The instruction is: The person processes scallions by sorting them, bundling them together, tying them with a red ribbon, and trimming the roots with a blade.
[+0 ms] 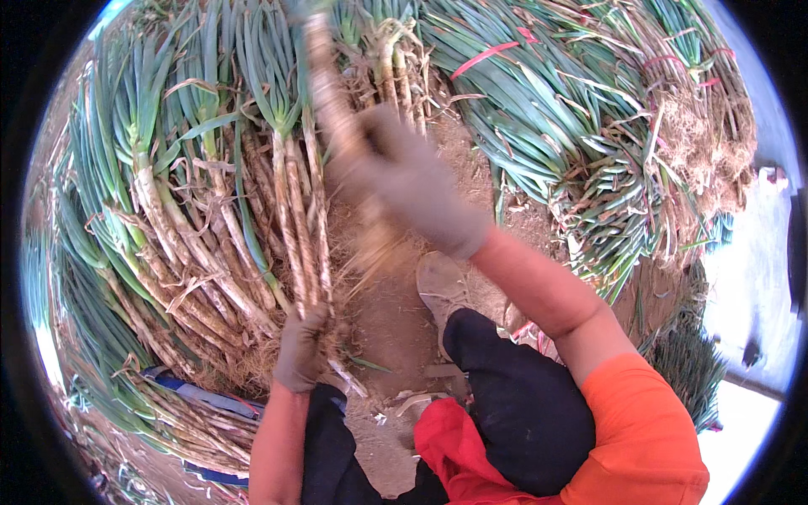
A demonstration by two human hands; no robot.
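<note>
Grey-gloved and blurred, the right hand (412,181) has its fingers clamped around a long green onion length (326,71), straw-coloured roots (383,240) trailing below. The gloved left hand (299,349) has its fingers closed on the root ends of several upright onion stalks (293,223), beside a leafy heap (181,231). Red-tied bundles (522,101) lie toward the upper right.

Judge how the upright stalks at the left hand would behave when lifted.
The stalks would probably stay fairly stiff along their straight, pale lower lengths. Their long, thin green leaves curve and splay, so the tops may flop and drag.
</note>
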